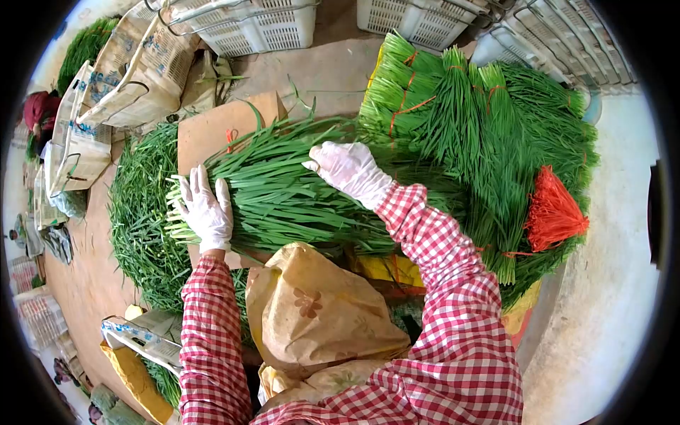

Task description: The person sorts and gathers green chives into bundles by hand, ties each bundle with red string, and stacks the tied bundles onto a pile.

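Long green leafy stalks (283,188) lie crosswise in front of me, partly over a brown cardboard sheet (202,138). My left hand (207,212), in a white glove, rests with spread fingers on their pale cut ends. Over the leaves, my gloved right hand (347,168) has its fingers curled closed; what they hold, if anything, is too small to tell. Tied green bundles (453,106) are piled at the right, with a fan of red ties (552,212) on top.
White plastic crates (248,28) stand along the back, and more crates (131,78) at the left. Loose greens (145,219) are heaped left of the cardboard. A person in dark red (41,112) is at the far left edge. A pale wall (602,283) runs down the right.
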Action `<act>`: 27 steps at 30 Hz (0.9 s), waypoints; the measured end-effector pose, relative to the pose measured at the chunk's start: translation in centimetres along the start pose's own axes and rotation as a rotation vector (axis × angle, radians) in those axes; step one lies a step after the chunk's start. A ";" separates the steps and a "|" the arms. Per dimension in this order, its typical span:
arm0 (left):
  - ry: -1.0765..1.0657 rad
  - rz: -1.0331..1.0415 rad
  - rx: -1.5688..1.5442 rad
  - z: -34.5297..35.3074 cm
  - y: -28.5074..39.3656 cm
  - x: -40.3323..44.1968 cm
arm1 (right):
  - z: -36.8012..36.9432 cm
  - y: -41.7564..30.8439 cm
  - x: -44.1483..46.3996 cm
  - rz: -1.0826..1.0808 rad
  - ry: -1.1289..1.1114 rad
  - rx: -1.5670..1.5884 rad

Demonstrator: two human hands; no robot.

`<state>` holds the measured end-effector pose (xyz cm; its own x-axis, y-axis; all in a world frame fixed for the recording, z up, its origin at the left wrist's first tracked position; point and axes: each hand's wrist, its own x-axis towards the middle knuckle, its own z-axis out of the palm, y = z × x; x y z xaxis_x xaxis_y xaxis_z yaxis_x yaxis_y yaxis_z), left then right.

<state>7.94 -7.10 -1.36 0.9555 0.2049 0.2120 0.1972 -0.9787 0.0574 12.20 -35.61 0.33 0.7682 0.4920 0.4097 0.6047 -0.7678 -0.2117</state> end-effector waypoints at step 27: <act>0.094 0.037 -0.002 0.8 -0.6 -0.1 | -14.2 -3.9 -15.5 0.523 -0.253 1.799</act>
<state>7.92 -6.55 -2.18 0.9375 0.1690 0.3042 0.1616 -0.9856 0.0494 -5.07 -46.02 7.40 0.8299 0.5519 -0.0810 -0.3264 0.3627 -0.8729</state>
